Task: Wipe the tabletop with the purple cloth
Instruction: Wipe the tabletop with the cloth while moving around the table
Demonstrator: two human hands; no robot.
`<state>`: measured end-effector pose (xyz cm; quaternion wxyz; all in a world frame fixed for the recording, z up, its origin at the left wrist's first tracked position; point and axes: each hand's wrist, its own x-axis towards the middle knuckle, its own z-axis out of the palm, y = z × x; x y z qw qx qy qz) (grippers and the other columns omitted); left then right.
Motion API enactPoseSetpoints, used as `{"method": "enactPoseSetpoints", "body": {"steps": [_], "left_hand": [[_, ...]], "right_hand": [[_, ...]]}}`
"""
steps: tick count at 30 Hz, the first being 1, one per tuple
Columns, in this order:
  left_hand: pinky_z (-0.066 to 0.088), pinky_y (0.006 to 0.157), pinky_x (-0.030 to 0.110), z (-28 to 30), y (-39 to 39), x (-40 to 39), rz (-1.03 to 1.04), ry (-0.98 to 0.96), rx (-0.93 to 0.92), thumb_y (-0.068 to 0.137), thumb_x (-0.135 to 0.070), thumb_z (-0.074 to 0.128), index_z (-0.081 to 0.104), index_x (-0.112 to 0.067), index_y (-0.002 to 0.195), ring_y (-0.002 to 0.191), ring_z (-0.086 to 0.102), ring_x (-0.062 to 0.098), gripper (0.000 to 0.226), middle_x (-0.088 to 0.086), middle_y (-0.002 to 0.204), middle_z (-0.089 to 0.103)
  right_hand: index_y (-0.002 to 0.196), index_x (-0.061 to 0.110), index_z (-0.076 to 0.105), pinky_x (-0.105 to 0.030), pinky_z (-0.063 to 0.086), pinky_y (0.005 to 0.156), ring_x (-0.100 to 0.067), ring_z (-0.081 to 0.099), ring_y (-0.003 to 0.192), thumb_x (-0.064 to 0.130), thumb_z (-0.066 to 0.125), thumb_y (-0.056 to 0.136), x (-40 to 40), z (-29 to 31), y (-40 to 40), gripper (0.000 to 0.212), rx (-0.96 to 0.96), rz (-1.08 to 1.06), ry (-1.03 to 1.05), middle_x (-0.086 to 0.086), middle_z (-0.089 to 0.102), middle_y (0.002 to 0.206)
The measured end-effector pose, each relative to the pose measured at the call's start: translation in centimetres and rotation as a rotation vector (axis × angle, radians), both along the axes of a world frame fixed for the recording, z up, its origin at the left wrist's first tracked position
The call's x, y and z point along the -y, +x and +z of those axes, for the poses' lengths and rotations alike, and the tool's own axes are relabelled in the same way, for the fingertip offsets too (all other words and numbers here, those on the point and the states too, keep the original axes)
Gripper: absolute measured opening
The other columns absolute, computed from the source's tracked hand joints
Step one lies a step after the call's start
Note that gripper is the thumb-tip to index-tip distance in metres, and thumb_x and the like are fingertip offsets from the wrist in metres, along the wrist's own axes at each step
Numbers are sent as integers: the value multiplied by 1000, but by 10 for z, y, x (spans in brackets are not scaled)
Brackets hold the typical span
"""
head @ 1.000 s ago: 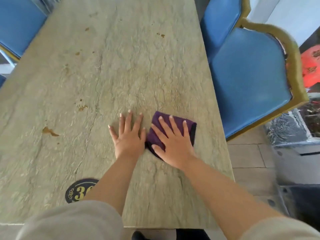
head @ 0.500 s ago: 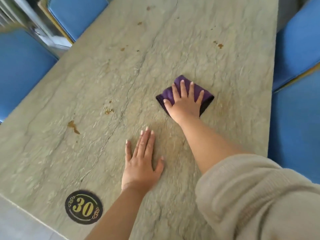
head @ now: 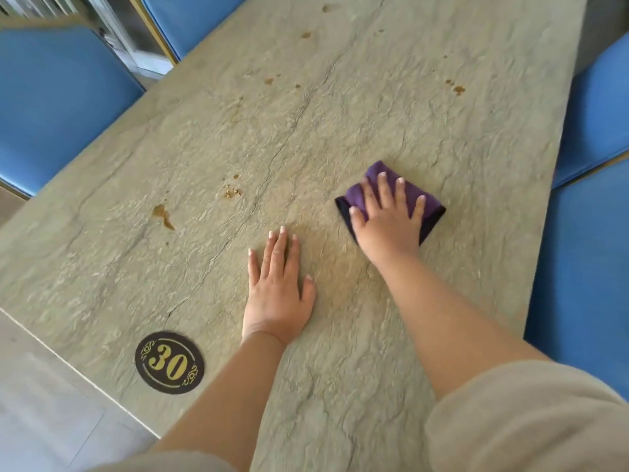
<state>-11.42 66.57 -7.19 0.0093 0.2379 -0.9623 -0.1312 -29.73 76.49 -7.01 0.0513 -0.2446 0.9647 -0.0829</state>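
Brown stains were scattered on the stone-patterned tabletop. The left hand was laid flat, fingers straight, holding nothing. To its right, a folded purple cloth, darker underneath, was pressed down under the right hand, fingers spread flat.

two hands, one cloth, four chairs
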Motion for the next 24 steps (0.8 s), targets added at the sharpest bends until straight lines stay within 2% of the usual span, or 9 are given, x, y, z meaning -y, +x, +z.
{"method": "enactPoseSetpoints", "body": {"steps": [5,7,10,13,15,17,19,21,24], "left_hand": [[-8,121,42,-1,2,4,-4,32,-67,101,-27,26,15,-16,154,150,-5,18,56,3,163,6],[-5,122,38,5,6,5,15,148,-115,102,-22,32,23,-16,152,150,-1,19,52,2,162,11],[1,122,35,18,16,-2,77,374,-95,101,-18,39,36,-17,148,149,6,20,48,-4,160,18],[25,116,37,32,41,-30,146,492,-162,99,-15,40,47,-15,140,141,30,23,42,-2,154,31],[37,108,36,37,65,-65,80,464,-229,99,-17,40,52,-14,134,131,43,23,38,-1,147,39],[34,112,43,31,91,-111,-84,280,-188,99,-27,39,51,-16,136,139,34,24,41,0,148,38],[8,121,49,20,108,-151,-198,43,-40,97,-49,30,34,-16,148,149,10,29,61,8,158,25],[-13,115,58,12,105,-165,-184,-125,92,90,-68,17,12,-18,154,148,-7,35,82,14,162,5],[-12,108,70,9,67,-142,-134,-153,177,80,-82,6,-10,-34,152,145,-21,38,88,7,161,-16]], "right_hand": [[149,37,17,-54,3,117,-22,7,148,56,15,93,-46,-3,91,59,-77,337,1,8,11,160],[149,39,13,-51,-2,117,-20,3,148,56,15,94,-71,-5,129,58,-45,381,10,9,7,160],[148,37,22,-50,-1,116,-21,11,147,58,23,93,-106,-2,185,58,-8,427,-34,8,16,158],[145,34,32,-41,-3,119,-10,7,146,50,31,96,-138,8,212,52,181,434,-266,9,21,156],[142,26,41,-34,7,120,-5,12,144,27,43,99,-159,14,213,43,282,245,-517,6,30,153],[142,19,42,-22,15,117,-7,19,143,10,45,97,-183,16,209,46,243,34,-625,3,34,152],[146,17,36,-16,14,113,-9,21,143,7,42,97,-201,19,204,50,304,-48,-586,2,29,154],[147,18,33,-18,14,113,-9,20,144,7,39,98,-211,20,200,50,360,-14,-530,2,27,156],[146,18,34,-18,13,113,-9,21,143,4,37,98,-216,20,190,50,375,30,-535,-1,29,155]]}}
